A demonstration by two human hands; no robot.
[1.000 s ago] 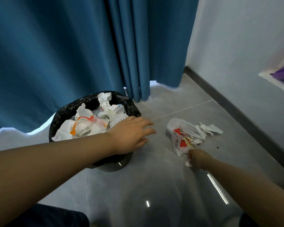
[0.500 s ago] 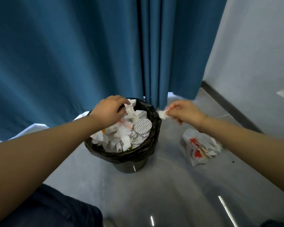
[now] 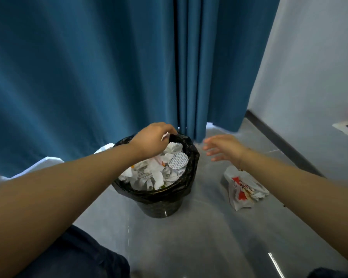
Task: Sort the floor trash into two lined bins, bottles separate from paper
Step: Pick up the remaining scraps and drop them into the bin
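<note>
White scrap [image 3: 165, 135]: a small bit of paper pinched in the curled fingers of the left hand [image 3: 151, 138], which sits over the far rim of the bin.
Left hand: knuckles up, fingers bent around the scrap, touching or almost touching the black liner at the bin's far edge (which of the two I cannot tell).
Right hand [image 3: 223, 147]: holding nothing, fingers spread and fairly straight, somewhat blurred, in the air just right of the bin and above the floor.
Bin [image 3: 161, 205]: dark and round, standing on the floor near the curtain, lined with a black bag [image 3: 191, 151] folded over its rim.
Bin contents: crumpled white paper [image 3: 151, 173] heaped almost to the rim, with a round printed disc [image 3: 178, 161] lying on top at the right side.
Floor trash: a crumpled white wrapper with red print [image 3: 243, 188] lies on the floor to the right of the bin, apart from it, under the right forearm.
Floor [image 3: 199, 237]: grey glossy tiles.
Backdrop: blue curtain [image 3: 88, 67] behind the bin, pale wall [image 3: 309, 67] with a dark skirting at the right.
</note>
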